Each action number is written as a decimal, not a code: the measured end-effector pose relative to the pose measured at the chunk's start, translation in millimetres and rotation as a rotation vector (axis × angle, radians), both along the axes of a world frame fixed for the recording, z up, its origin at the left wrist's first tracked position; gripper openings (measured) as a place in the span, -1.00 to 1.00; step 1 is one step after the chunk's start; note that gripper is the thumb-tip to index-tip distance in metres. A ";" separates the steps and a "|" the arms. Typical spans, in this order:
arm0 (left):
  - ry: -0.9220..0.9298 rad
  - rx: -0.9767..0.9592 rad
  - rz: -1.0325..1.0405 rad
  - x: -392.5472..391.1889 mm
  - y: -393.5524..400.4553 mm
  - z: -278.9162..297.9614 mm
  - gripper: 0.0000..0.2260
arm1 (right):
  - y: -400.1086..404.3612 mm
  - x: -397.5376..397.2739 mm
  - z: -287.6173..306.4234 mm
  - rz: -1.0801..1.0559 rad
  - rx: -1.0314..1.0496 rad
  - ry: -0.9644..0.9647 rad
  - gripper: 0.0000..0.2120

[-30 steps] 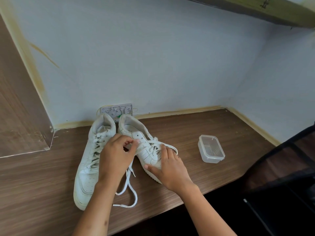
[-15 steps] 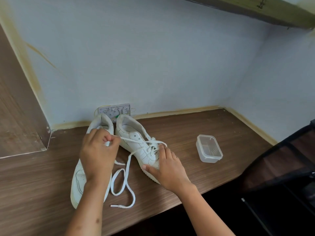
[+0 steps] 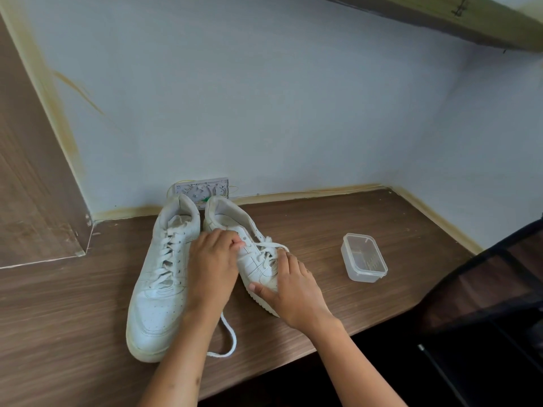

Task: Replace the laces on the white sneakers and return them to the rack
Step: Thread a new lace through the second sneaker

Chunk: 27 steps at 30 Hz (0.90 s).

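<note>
Two white sneakers stand side by side on the brown wooden desk (image 3: 323,230), toes toward me. The left sneaker (image 3: 161,277) is fully laced. On the right sneaker (image 3: 249,254) the upper eyelets are empty. My left hand (image 3: 213,262) has its fingertips pinched at the lace by the upper eyelets of that shoe. A loose end of the white lace (image 3: 229,342) trails over the desk below my left wrist. My right hand (image 3: 289,284) grips the front of the right sneaker, thumb along its sole and fingers over the lower laces.
A small clear plastic container (image 3: 364,258) stands to the right of the shoes. A white socket box (image 3: 202,189) sits on the wall behind the heels. A wooden panel (image 3: 32,201) rises at the left. A dark mesh chair (image 3: 484,289) is at the right.
My left hand, which had pulled a lace end out to the left over the other shoe, has come back to the right sneaker's upper eyelets. My right hand has stayed on the shoe's front.
</note>
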State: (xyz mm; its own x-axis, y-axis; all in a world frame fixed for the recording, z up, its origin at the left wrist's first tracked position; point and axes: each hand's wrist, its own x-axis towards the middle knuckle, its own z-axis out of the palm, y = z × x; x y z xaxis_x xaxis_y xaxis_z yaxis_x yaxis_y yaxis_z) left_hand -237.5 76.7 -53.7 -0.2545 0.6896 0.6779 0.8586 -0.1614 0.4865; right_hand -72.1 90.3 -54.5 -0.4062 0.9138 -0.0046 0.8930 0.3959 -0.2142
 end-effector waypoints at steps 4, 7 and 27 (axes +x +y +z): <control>-0.304 0.188 0.210 -21.3 -7.9 13.0 -0.96 | -0.8 -0.3 0.6 -0.001 0.007 -0.024 0.06; -0.301 0.228 0.268 -34.6 -12.2 15.3 -0.93 | 0.0 0.1 0.0 0.000 0.016 -0.027 0.05; -0.167 0.112 0.382 -25.3 -12.3 14.7 -0.95 | 0.1 0.0 0.2 -0.010 -0.004 -0.023 -0.01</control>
